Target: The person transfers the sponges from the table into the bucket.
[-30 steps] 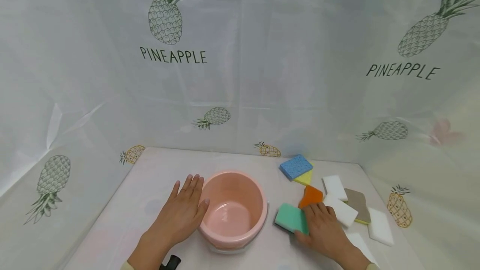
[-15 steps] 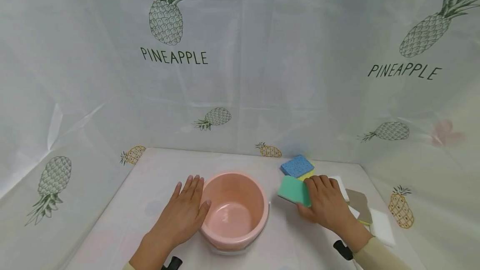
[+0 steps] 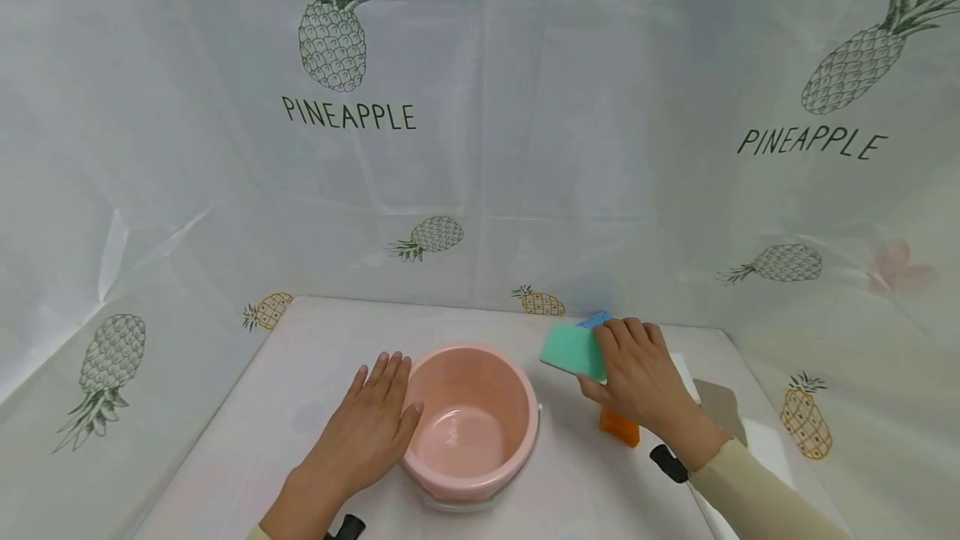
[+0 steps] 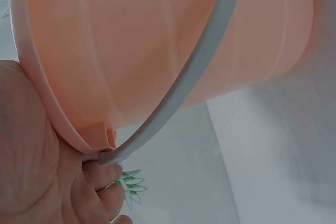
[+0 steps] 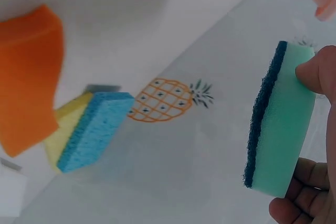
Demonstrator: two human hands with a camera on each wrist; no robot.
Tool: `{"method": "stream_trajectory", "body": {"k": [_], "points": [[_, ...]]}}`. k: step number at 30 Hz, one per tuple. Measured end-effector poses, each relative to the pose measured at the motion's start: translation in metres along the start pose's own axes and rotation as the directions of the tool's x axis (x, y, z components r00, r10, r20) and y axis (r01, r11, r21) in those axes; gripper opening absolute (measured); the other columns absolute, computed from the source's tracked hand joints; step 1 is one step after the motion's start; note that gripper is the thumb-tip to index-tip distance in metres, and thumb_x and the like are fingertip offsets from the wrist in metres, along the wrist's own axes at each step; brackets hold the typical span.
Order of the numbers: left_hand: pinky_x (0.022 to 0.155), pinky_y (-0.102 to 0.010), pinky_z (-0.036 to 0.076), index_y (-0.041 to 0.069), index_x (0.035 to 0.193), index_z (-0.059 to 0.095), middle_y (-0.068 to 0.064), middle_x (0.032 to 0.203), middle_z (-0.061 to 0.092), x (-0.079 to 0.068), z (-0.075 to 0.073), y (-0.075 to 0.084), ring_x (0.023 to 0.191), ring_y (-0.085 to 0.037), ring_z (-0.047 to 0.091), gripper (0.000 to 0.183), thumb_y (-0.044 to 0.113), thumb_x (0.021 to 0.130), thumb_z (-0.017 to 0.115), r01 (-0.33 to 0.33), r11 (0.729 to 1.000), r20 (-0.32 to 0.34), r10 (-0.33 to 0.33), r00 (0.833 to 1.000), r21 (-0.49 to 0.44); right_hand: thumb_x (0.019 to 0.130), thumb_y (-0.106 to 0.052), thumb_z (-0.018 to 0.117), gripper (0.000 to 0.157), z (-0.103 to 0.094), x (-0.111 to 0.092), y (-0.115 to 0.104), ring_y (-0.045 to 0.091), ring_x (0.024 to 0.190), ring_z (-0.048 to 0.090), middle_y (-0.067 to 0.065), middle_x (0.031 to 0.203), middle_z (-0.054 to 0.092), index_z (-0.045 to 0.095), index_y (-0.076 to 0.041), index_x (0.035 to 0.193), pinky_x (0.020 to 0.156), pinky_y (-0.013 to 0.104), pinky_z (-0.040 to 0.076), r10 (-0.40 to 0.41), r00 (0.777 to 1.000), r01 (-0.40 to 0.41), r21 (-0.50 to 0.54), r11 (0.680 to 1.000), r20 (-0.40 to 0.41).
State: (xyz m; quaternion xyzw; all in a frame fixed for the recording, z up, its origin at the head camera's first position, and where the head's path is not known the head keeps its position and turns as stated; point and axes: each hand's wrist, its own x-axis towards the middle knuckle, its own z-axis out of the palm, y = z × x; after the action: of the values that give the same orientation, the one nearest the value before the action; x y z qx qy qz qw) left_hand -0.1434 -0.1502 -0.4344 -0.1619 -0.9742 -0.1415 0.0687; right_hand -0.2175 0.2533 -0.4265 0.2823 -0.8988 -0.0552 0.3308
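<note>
My right hand (image 3: 645,377) holds a green sponge (image 3: 566,348) above the table, beyond the right side of a pink bucket (image 3: 471,487). In the right wrist view the thumb and fingers pinch the green sponge (image 5: 283,124) at its edges, and its dark scouring face points away from the palm. Fingers straight, my left hand (image 3: 363,427) lies against the bucket's left rim. The left wrist view has the bucket's ribbed wall (image 4: 126,45) up close, with a grey handle (image 4: 191,74) hanging across it and the palm touching the rim.
An orange sponge (image 3: 619,427) lies below my right hand. Behind that hand a blue sponge (image 3: 597,319) is mostly hidden; it overlaps a yellow sponge (image 5: 52,153) in the right wrist view. A grey-brown sponge (image 3: 716,402) and white sponges (image 3: 768,450) lie at the right.
My right hand has lifted the green sponge off the table and moved it away from me, then slightly left. The orange sponge shows again below the hand. My left hand stays on the bucket.
</note>
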Motion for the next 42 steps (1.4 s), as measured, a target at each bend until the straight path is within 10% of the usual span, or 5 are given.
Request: {"method": "stream_trajectory", "body": {"k": [22,42], "points": [[0.13,-0.06,0.023,-0.006,0.161,0.036,-0.024,0.168,0.035,-0.001,0.0,0.0,0.159,-0.041,0.027,0.068,0.04,0.112,0.047,0.007,1.0,0.007,-0.007,1.0,-0.015,0.081,-0.053,0.076,0.063,-0.022,0.07,-0.053,0.035,0.099,0.058,0.013,0.108,0.064,0.061,-0.002,0.114,0.083,0.05,0.047,-0.045,0.992,0.059,0.119,0.991,-0.122],[0.131,-0.058,0.021,-0.004,0.162,0.034,-0.022,0.169,0.034,-0.001,-0.001,0.0,0.16,-0.04,0.025,0.068,0.041,0.112,0.045,0.02,1.0,0.019,-0.02,1.0,-0.022,0.088,-0.064,0.072,0.062,-0.014,0.076,-0.106,0.019,0.105,0.053,0.001,0.115,0.066,0.065,-0.013,0.122,0.089,0.036,0.045,-0.189,0.967,0.142,0.254,0.957,0.171]]}}
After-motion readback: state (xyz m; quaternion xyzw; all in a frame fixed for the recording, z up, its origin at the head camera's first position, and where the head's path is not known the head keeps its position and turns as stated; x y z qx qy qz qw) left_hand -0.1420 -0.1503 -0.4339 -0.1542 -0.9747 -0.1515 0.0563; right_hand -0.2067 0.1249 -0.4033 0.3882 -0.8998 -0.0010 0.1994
